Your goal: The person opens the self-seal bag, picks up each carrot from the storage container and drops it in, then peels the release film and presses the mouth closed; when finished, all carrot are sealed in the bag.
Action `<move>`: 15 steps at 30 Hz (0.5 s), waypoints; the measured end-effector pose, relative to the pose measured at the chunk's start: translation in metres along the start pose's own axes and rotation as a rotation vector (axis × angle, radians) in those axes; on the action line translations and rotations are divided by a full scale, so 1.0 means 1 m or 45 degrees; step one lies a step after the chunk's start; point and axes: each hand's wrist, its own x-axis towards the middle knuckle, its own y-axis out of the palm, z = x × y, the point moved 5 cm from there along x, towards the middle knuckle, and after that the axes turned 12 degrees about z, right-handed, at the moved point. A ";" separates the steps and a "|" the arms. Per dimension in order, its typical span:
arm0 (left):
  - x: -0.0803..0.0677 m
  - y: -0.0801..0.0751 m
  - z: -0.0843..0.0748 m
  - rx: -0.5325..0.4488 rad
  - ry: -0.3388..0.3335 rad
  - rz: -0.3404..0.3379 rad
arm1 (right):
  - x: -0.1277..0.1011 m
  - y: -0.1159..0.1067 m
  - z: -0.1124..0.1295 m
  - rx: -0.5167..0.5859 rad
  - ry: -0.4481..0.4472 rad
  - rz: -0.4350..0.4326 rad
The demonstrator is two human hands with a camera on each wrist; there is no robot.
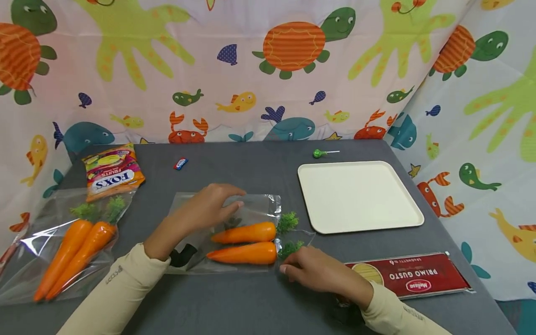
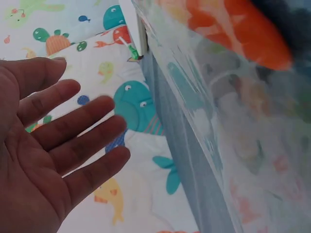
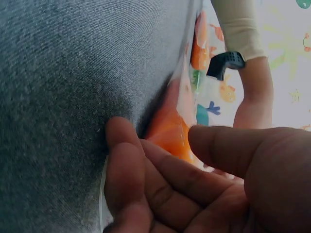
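A clear plastic bag (image 1: 184, 260) lies flat mid-table with two orange carrots (image 1: 247, 253) in it, their green tops (image 1: 288, 223) at the bag's right end, past the zip strip. Over the bag's upper part is my left hand (image 1: 213, 204), thumb and fingers apart; its palm is bare in the left wrist view. By the lower green top, at the bag's right corner, is my right hand (image 1: 314, 270). Its fingers bend loosely and the thumb stands apart in the right wrist view; I see nothing pinched there. Whether it touches the plastic is unclear.
On the left, another clear bag (image 1: 25, 274) holds two carrots, below a Fox's candy packet (image 1: 110, 170). A small blue-red sweet (image 1: 180, 163) and a green lollipop (image 1: 318, 153) lie farther back. A cream tray (image 1: 360, 197) and a red spaghetti pack (image 1: 418, 277) are right.
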 end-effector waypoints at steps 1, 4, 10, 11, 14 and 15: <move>0.005 -0.001 0.001 -0.006 0.003 -0.003 | 0.001 -0.001 0.000 -0.008 0.013 -0.019; 0.020 -0.001 0.006 -0.026 -0.018 0.036 | 0.003 -0.003 0.000 -0.055 0.059 -0.080; 0.050 0.009 0.025 -0.051 -0.123 0.170 | 0.004 -0.001 0.002 -0.062 0.139 -0.134; 0.054 0.011 0.027 -0.063 -0.142 0.192 | 0.005 0.000 0.002 -0.051 0.149 -0.129; 0.063 0.018 0.033 -0.088 -0.186 0.251 | 0.006 0.000 0.001 0.011 0.187 -0.113; 0.065 0.020 0.034 -0.087 -0.192 0.267 | 0.006 0.000 0.000 0.035 0.202 -0.108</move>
